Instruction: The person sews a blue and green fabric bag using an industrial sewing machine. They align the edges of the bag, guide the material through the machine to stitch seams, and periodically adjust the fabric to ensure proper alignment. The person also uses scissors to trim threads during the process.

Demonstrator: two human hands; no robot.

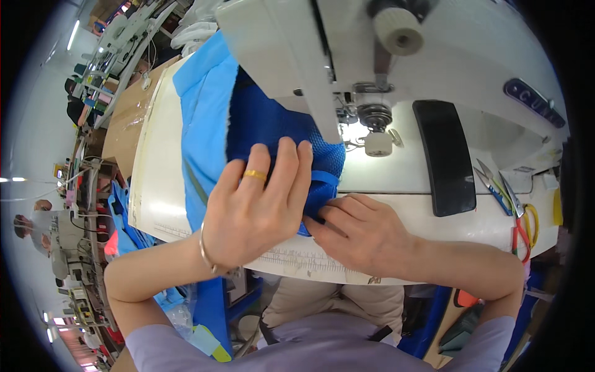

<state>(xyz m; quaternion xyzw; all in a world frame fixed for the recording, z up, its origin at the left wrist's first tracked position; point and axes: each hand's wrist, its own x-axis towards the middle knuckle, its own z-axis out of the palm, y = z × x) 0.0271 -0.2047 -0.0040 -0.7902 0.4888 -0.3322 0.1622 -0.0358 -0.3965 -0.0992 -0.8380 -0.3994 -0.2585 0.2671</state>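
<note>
A white sewing machine point(273, 56) fills the top middle, its needle area lit. Light blue cloth point(204, 118) with dark blue mesh point(266, 111) and a narrow blue strap point(324, 177) lies on the white table beside the needle, left of it. My left hand point(251, 211), with a yellow ring and a bracelet, presses on the blue fabric with bent fingers held close together. Just right of it, my right hand point(362, 235) grips the fabric's lower edge between curled fingers; its fingertips are partly hidden.
A black phone point(444, 158) and several scissors point(520, 226) lie right of the needle. A ruler scale runs along the table's front edge point(297, 260). Cardboard point(127, 130) covers the left side. Beyond are other sewing stations point(71, 260) and people point(40, 223) in the background.
</note>
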